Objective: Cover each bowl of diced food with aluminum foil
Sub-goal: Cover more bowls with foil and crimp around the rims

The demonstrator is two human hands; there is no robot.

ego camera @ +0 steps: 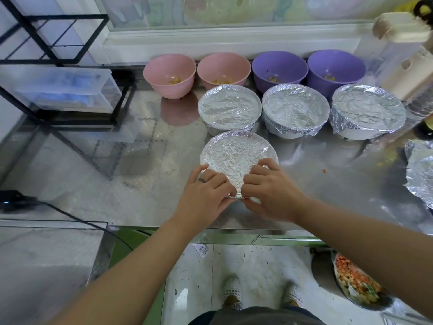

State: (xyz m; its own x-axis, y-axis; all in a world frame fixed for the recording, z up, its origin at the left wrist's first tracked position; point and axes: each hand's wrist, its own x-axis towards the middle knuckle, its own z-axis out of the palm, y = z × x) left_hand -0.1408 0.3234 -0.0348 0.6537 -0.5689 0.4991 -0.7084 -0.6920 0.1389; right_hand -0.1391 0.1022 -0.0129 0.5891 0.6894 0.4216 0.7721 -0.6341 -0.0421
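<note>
Four bowls are seen covered with foil [236, 158] on the table [117, 184]. Three covered bowls [229, 109] [295, 109] [367, 111] are lined up mid-table, toward the right edge. The front bowl [218, 146] is set just before the leftmost of them, near the front edge. Its foil is pinched at the near rim by both hands: the left hand [206, 195] with fingers curled on the fold, the right hand [269, 193] likewise just beside it, fingertips almost meeting. Two pink bowls [169, 75] [223, 69] and two purple bowls [280, 68] [336, 66] are left uncovered along the back edge, with yellow dice seen inside. A foil sheet [421, 170] is seen crumpled at the right edge. A rack [58, 43] holding a bin [65, 90] is placed at the back left corner.
</note>
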